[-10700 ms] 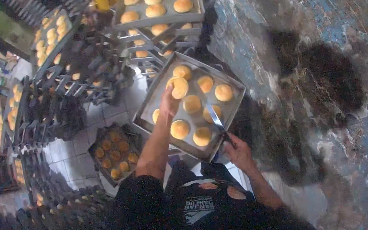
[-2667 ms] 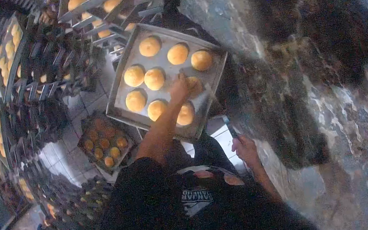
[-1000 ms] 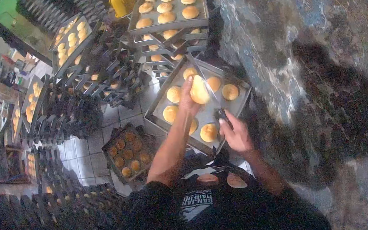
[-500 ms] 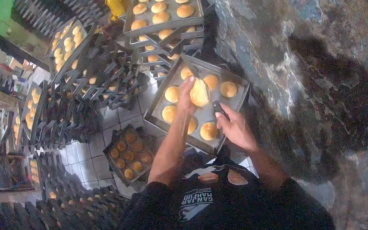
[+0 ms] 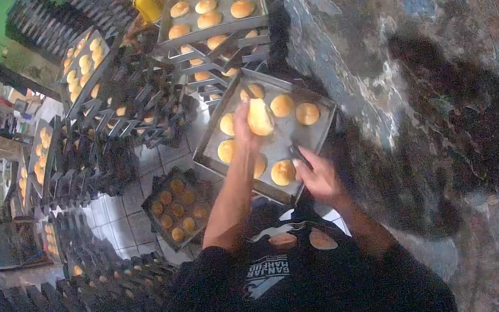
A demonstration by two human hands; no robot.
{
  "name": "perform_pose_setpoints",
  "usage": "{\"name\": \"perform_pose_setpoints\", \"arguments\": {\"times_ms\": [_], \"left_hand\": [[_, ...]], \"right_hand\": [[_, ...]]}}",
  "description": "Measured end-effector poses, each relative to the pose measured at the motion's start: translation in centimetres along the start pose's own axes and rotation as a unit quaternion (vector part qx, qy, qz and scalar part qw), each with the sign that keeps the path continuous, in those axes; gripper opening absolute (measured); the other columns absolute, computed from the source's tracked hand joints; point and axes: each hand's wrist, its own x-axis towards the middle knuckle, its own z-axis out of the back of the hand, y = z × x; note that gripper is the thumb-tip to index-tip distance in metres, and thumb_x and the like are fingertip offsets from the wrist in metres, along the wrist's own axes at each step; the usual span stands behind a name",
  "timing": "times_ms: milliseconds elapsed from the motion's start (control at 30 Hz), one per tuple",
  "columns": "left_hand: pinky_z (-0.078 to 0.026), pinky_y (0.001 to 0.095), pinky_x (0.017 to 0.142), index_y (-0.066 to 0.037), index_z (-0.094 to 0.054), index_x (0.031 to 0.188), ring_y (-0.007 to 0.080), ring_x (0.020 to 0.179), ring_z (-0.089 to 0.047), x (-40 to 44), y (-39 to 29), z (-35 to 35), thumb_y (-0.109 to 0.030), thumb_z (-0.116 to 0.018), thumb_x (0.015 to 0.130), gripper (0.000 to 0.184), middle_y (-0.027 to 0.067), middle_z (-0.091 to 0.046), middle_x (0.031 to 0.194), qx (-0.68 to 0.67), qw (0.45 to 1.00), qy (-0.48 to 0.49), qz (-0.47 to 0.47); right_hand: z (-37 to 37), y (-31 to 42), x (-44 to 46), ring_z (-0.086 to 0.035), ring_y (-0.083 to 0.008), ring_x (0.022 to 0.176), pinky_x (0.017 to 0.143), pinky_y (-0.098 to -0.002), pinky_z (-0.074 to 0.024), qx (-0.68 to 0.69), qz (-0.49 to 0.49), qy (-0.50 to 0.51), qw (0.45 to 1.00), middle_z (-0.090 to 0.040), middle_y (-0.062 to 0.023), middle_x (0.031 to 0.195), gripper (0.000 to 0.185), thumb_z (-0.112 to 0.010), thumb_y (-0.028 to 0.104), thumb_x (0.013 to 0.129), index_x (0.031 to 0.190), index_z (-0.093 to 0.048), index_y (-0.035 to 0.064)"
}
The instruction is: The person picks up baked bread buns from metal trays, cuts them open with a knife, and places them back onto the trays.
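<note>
Stained grey wall [image 5: 350, 48] loomed, 3 o'clock; left hand [image 5: 244, 127] gripped 1 round golden bun [image 5: 260, 119]; right hand [image 5: 321, 180], clutching black knife handle [image 5: 300, 154], drew back, slicing seemingly paused.

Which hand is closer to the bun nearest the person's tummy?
Right. The right hand is just beside that bun, to its right; the left hand is farther forward, holding another bun.

Near tray [image 5: 305, 138]: sheet metal by its look, smooth, dull sheen. Far tray [image 5: 214, 33]: same metal look, matt grey front side. Buns [image 5: 307, 114] on near tray: smooth crust, faint gloss. Held bun [image 5: 260, 118]: matt, soft-looking face. Knife handle [image 5: 302, 156]: dark, plastic-looking; blade finish unreadable. Shirt [image 5: 324, 294]: matt black cloth, pale print. Floor [image 5: 140, 229], left: smooth tile, glossy where lit. Wall [image 5: 423, 96], right: rough, patchy, flaking in places.
</note>
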Motion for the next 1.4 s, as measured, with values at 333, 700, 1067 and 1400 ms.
{"name": "perform_pose_setpoints", "arguments": {"times_ms": [333, 700, 1067, 1400], "left_hand": [[-0.055, 0.0378, 0.071, -0.014, -0.063, 0.106, 0.0191, 0.08, -0.066, -0.7, 3.5, -0.8, -0.046, -0.059, 0.098, 0.033, 0.001, -0.067, 0.09, -0.077, 0.995, -0.016, 0.066], [-0.054, 0.0371, 0.082, -0.014, -0.063, 0.11, 0.0224, 0.091, -0.065, -0.1, 7.5, 1.6, -0.041, -0.055, 0.1, 0.03, 0.0027, -0.069, 0.097, -0.146, 0.983, -0.048, 0.096], [-0.047, 0.0511, 0.099, -0.014, -0.055, 0.125, 0.025, 0.11, -0.062, -0.1, 9.1, 0.1, -0.057, -0.049, 0.099, 0.051, 0.0043, -0.065, 0.116, -0.096, 0.964, -0.177, 0.175], [-0.056, 0.0394, 0.078, -0.003, -0.059, 0.115, 0.0254, 0.091, -0.067, 5.9, 16.9, 9.9, -0.044, -0.051, 0.102, 0.044, 0.0122, -0.066, 0.107, 0.127, 0.968, -0.184, 0.117]], "right_hand": [[-0.6, -1.5, 1.4, -0.06, -0.0118, 0.067, 0.065, -0.0309, -0.0504, 0.002, -0.034, -0.004, 0.999, -0.064, -0.0074, 0.074, 0.039, -0.058, 0.018, 0.099, 0.136, -0.057, 0.0051], [-1.4, -7.0, 1.4, -0.07, -0.0271, 0.093, 0.085, -0.0385, -0.0537, -0.054, -0.036, -0.029, 0.997, -0.07, -0.019, 0.101, 0.041, -0.06, 0.027, 0.097, 0.132, -0.059, 0.0064], [-1.3, -11.5, 1.1, -0.072, -0.0325, 0.084, 0.075, -0.0403, -0.0542, -0.148, -0.039, -0.057, 0.987, -0.07, -0.0229, 0.093, 0.043, -0.062, 0.025, 0.096, 0.133, -0.059, 0.0052], [3.7, -15.1, -9.9, -0.059, -0.0117, 0.066, 0.063, -0.0305, -0.0499, -0.064, -0.204, -0.039, 0.976, -0.063, -0.0044, 0.071, 0.042, -0.06, 0.021, 0.097, 0.136, -0.057, 0.0066]]}}
